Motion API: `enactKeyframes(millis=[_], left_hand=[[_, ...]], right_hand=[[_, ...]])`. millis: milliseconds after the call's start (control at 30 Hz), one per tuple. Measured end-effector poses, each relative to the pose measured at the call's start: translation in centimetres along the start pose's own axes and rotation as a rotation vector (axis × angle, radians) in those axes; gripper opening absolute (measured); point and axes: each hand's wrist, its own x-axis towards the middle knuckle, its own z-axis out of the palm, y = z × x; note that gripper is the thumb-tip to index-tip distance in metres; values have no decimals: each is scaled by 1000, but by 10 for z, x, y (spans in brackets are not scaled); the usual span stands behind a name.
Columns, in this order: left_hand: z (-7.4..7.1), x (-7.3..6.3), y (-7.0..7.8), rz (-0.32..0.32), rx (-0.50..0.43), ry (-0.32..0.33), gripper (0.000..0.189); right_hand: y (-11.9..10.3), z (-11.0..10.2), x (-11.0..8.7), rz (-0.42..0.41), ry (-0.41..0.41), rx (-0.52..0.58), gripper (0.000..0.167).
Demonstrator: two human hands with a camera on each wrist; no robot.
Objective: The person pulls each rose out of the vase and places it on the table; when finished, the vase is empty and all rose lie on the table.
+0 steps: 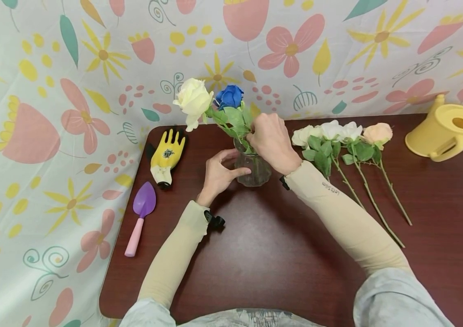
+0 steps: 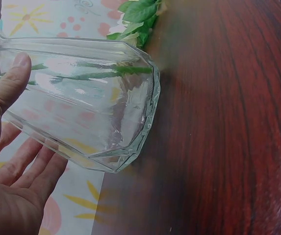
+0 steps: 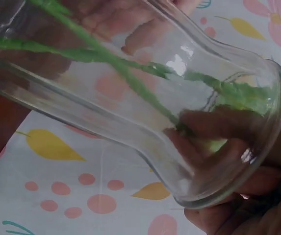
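Left hand (image 1: 220,175) curled round glass vase (image 1: 251,175), close to far edge of tabletop (image 1: 256,254); right hand (image 1: 271,138) pinching green stem (image 3: 130,81) at vase mouth. White rose (image 1: 193,100), blue rose (image 1: 229,96) tip left. Loose roses (image 1: 347,131) lie right, broad wood running near.

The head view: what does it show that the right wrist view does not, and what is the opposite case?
Only the head view shows the yellow watering can, the purple trowel, the yellow glove, the loose flowers on the right, the blue bloom and the large white bloom beside it.

Only the right wrist view shows clearly how two green stems cross inside the glass.

Both show the glass vase, the right hand at its mouth, the patterned cloth and part of the dark table.
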Motion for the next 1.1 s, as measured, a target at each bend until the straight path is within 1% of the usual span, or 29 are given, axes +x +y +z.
enactKeyframes(millis=[167, 300, 400, 467, 533, 633, 867, 1100], left_hand=[[0, 0, -1, 6, 1, -2, 62], [0, 0, -2, 10, 8, -4, 62], [-1, 0, -2, 15, 13, -5, 62], [0, 0, -2, 14, 13, -3, 63], [0, 1, -2, 11, 9, -1, 63], [0, 1, -1, 3, 7, 1, 64], [1, 1, -2, 3, 14, 3, 65], [0, 1, -1, 5, 4, 4, 64]], right_hand=[[2, -2, -1, -6, 19, 37, 56], [5, -4, -2, -14, 52, 87, 52], [8, -6, -2, -25, 84, 135, 45], [11, -7, -3, -23, 107, 171, 36], [14, -8, -3, -8, 124, 211, 25], [19, -8, -3, 25, 149, 270, 15], [25, -9, -4, 120, 183, 377, 17], [28, -8, -6, 142, 225, 445, 17]])
